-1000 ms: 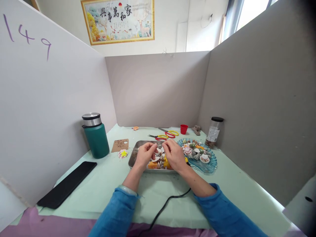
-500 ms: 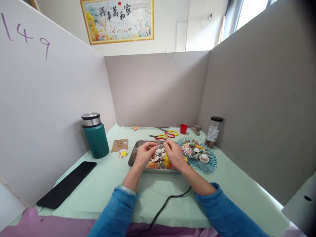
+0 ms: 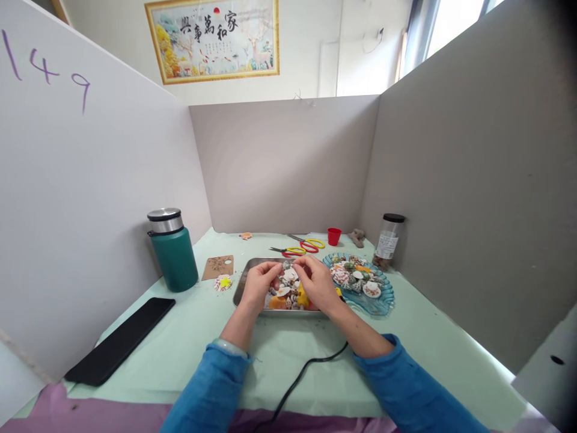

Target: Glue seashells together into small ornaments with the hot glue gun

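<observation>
My left hand [image 3: 261, 285] and my right hand [image 3: 316, 282] meet over a shallow metal tray [image 3: 240, 290], fingers bent into pinches. A small greyish shell [image 3: 287, 264] shows between the fingertips, seemingly pinched from both sides; the fingers partly cover it. Below in the tray lie several seashells [image 3: 283, 291], pale and brown, with an orange piece [image 3: 276, 302] near the front rim. A yellow tool [image 3: 303, 296] lies partly under my right hand, its body mostly hidden.
A blue glass plate [image 3: 386, 297] of shells stands right, near a lidded jar [image 3: 387, 243]. Behind are scissors [image 3: 311, 245] and a red cup [image 3: 334, 236]. Left are a brown card [image 3: 217, 267], a shell-edged disc [image 3: 223, 282], a green bottle [image 3: 174, 255] and a black phone-like slab [image 3: 121, 340]. A cable [image 3: 300, 379] runs in front.
The greyish shell between my fingertips has shifted slightly left and up. My left fingers have drawn a little closer together. The whole view has tilted slightly.
</observation>
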A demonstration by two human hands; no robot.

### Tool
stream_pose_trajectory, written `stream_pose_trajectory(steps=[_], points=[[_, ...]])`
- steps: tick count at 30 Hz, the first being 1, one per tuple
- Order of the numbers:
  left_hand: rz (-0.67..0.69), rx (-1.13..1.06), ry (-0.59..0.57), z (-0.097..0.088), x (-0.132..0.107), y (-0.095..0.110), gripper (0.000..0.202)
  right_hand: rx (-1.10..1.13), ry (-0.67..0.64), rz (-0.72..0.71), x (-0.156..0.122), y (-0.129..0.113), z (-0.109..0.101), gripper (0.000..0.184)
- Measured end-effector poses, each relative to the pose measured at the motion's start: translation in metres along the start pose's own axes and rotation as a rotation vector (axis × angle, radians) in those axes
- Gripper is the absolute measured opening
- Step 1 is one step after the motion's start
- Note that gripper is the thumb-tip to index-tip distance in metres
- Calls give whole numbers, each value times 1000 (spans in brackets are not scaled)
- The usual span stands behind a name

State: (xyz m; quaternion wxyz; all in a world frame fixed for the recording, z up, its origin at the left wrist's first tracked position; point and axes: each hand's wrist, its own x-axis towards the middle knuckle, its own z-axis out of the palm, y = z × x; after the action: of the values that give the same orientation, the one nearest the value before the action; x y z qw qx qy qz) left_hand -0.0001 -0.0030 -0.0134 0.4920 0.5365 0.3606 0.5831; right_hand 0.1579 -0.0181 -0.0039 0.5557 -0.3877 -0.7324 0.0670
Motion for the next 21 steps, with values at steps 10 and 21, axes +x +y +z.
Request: stream_pose_trajectory(steps=[10,21], points=[[21,107,-11,2,-2,4,34,-116,24,-38,-3,3,3,17],[118,403,55,6,-3,1,36,-433,-64,-99,-4,-3,2,21]])
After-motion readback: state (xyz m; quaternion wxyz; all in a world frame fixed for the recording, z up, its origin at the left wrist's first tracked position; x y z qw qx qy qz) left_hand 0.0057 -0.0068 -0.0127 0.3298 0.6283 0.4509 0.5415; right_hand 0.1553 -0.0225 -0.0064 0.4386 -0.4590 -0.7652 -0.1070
